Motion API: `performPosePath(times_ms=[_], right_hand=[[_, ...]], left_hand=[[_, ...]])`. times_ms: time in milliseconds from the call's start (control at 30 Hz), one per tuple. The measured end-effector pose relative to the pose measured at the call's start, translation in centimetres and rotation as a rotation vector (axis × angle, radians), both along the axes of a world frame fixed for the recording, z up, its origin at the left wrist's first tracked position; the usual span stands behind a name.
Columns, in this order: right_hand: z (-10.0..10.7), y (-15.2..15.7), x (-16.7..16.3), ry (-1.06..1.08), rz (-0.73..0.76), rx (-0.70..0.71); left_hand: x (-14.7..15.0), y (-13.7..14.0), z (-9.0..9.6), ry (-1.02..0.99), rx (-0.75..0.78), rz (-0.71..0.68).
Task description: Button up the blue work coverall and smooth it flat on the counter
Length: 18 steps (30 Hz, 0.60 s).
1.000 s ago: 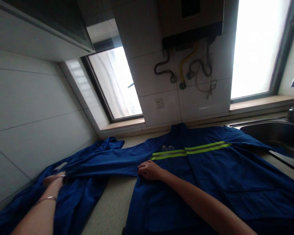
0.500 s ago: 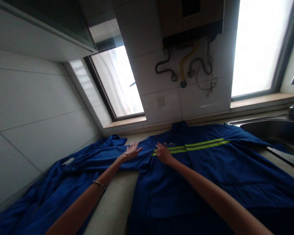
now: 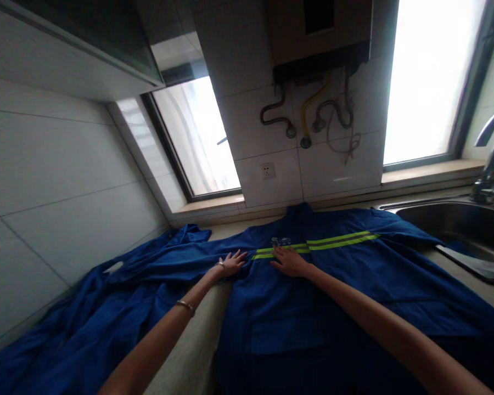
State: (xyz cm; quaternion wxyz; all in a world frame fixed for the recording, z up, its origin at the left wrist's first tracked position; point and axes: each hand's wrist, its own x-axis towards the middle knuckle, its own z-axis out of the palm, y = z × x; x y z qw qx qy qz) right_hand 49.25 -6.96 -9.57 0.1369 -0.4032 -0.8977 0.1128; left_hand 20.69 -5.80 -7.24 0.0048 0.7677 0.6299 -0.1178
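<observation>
On kitchen counter (image 3: pixel 189 356), frame centre: blue work jacket (image 3: pixel 337 285) spread flat. Left hand (image 3: pixel 230 262) and right hand (image 3: pixel 290 262) press it, fingers splayed, gripping nothing. Soft, light cloth likely; best taken at shoulder seam or sleeve (image 3: pixel 177 263).

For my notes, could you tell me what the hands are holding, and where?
Nothing: left hand and right hand lie flat, open, on the blue jacket.

Matt blue cloth jacket (image 3: pixel 346 285) is lying beside a shiny metal sink (image 3: pixel 456 219), glossy smooth wall tiles (image 3: pixel 57 181) gleaming behind.
</observation>
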Motion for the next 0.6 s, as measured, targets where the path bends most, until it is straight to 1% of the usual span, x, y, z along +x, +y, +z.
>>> performPosePath(times_ms=[67,133,200,267,300,367,467,533,600], right_hand=[[0.4,-1.1,0.3,-0.013,0.128,-0.014],[0.8,-2.5,0.4,-0.027,0.227,-0.035],[1.1,-3.8,0.4,-0.029,0.278,-0.044],[1.5,-5.3,0.1,-0.019,0.313,-0.040],[1.7,-6.1,0.0,-0.011,0.339,-0.037],[2.1,-8.1,-0.4,0.005,0.416,-0.034],[2.3,-12.1,-1.2,0.041,0.573,-0.045],[2.3,-15.1,-1.9,0.076,0.666,-0.047],[2.4,-17.3,-2.6,0.108,0.769,-0.028]], left_hand=[[2.0,0.7,1.1,0.003,0.007,0.023],[5.1,1.4,1.4,-0.008,0.064,-0.029],[8.7,2.1,1.0,-0.052,0.086,-0.136],[12.3,2.5,0.0,-0.106,0.076,-0.254],[13.9,2.7,-0.5,-0.118,0.063,-0.296],[16.1,3.0,-1.4,-0.125,0.024,-0.328],[17.3,3.3,-1.9,-0.155,-0.022,-0.328],[17.2,3.4,-1.8,-0.178,-0.029,-0.342],[17.0,3.4,-1.6,-0.182,-0.023,-0.346]])
